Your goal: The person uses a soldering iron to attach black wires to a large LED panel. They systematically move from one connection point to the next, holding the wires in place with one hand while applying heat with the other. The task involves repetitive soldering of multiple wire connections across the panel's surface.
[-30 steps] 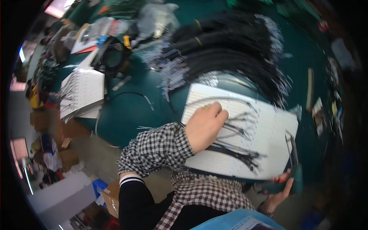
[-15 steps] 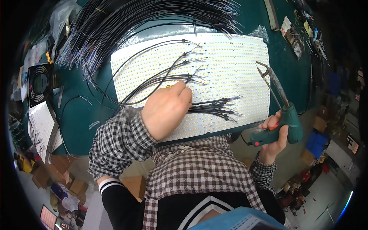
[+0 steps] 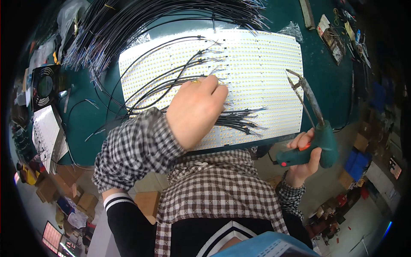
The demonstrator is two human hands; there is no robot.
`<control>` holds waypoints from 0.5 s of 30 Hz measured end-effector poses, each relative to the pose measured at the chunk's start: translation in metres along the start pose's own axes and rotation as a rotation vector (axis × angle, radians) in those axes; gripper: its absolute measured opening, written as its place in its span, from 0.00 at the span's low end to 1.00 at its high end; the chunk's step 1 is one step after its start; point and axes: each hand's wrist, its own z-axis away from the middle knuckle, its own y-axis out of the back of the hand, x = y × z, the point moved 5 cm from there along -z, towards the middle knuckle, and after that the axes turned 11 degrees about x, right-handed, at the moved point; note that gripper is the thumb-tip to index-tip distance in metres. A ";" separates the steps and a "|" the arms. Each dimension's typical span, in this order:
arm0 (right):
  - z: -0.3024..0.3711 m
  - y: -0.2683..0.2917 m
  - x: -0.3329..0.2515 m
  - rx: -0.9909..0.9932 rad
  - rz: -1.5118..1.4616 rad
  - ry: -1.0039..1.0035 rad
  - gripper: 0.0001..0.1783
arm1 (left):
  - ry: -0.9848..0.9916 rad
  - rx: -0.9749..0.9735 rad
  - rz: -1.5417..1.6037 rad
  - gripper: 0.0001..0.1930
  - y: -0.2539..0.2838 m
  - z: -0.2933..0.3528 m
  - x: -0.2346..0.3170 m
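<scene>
My left hand (image 3: 198, 112) is closed, knuckles up, over the middle of a white LED panel (image 3: 274, 85) dotted with rows of small yellow chips. Its fingertips are hidden beneath it, so what they pinch does not show. Several black cables (image 3: 160, 65) with stripped wire ends run in from the left across the panel, some passing under this hand. Just right of it lies a bundle of black cables (image 3: 239, 120). My right hand (image 3: 306, 160) grips a green soldering gun (image 3: 327, 143), its bent metal tip pointing up over the panel's right edge.
A large heap of black cables (image 3: 141, 25) covers the far left of the green table (image 3: 85, 124). At the left stand a black fan (image 3: 45, 88) and a stack of white panels (image 3: 49, 132). A small box (image 3: 330, 39) and hand tools lie at the far right.
My left hand has shifted right and slightly away from me across the panel. The right hand and the soldering gun have hardly moved.
</scene>
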 end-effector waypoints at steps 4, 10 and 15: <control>0.007 0.003 -0.001 -0.001 0.030 0.029 0.32 | 0.011 0.027 0.094 0.08 -0.006 -0.001 -0.008; 0.009 -0.003 0.003 -0.013 0.057 -0.004 0.32 | 0.157 0.143 0.226 0.07 0.006 0.010 -0.006; 0.012 -0.010 0.002 -0.005 0.046 -0.039 0.31 | 0.204 0.138 0.144 0.06 0.001 0.009 -0.014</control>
